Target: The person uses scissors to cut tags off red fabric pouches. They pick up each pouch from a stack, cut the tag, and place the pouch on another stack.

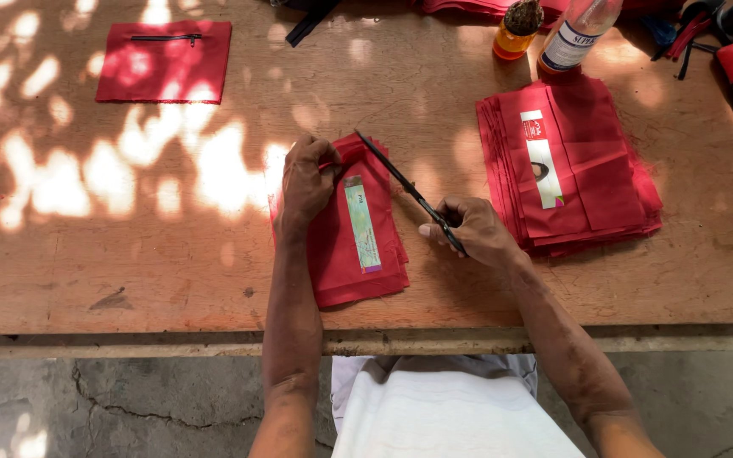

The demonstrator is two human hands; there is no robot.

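Your left hand [305,182] presses flat on the small red fabric stack [358,233] near the desk [129,254] middle, grip loosely closed on its far edge. Your right hand [475,231] grips black scissors [409,191], blades barely parted, beside it.

arms: bare, sleeveless | lap: white cloth, grey garment beneath
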